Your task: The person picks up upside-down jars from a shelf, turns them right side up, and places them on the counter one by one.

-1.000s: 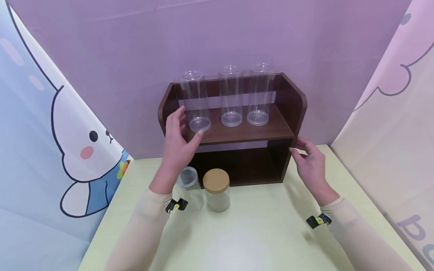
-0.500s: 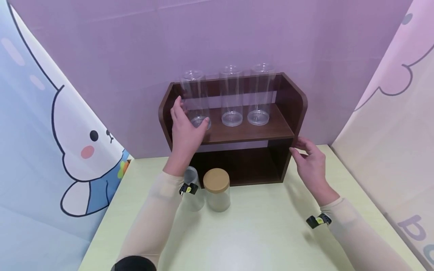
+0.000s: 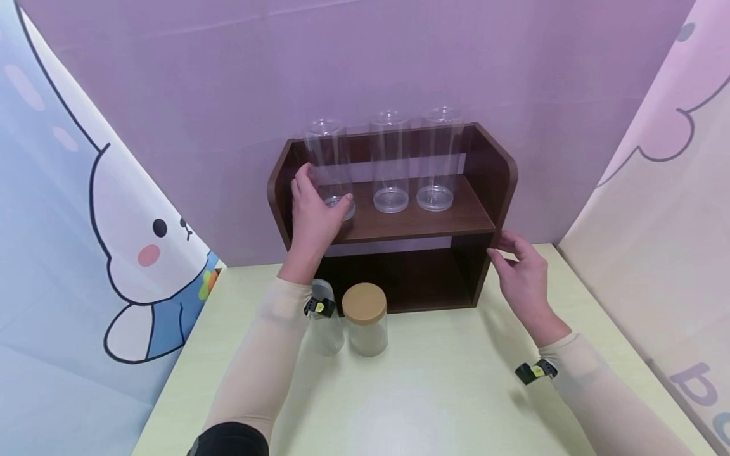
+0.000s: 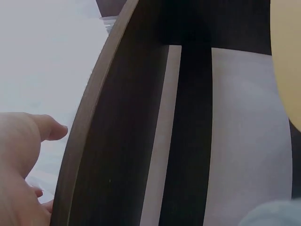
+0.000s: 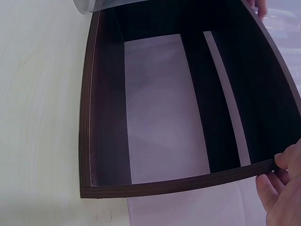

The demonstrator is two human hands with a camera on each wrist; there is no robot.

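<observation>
A dark brown two-tier wooden shelf (image 3: 422,223) stands on the table. Three tall clear jars line its upper board. My left hand (image 3: 313,221) holds the left clear jar (image 3: 332,155) low down, thumb in front near the base and fingers at the left side. The middle clear jar (image 3: 390,199) and right clear jar (image 3: 435,196) stand apart from it. At the shelf's right side, my right hand (image 3: 521,278) pinches the front edge of the side panel; the right wrist view shows its thumb and fingertips on that panel (image 5: 178,184).
A short clear jar with a tan lid (image 3: 364,305) stands before the shelf's left front. Beside it is another clear jar (image 3: 329,335), partly behind my left wrist. The shelf's lower compartment (image 3: 405,275) has an open back. A purple curtain (image 3: 228,126) hangs behind.
My left hand has moved right and in against the left jar, its thumb coming round the base. The right hand stays on the shelf's side panel; the jars have not visibly moved.
</observation>
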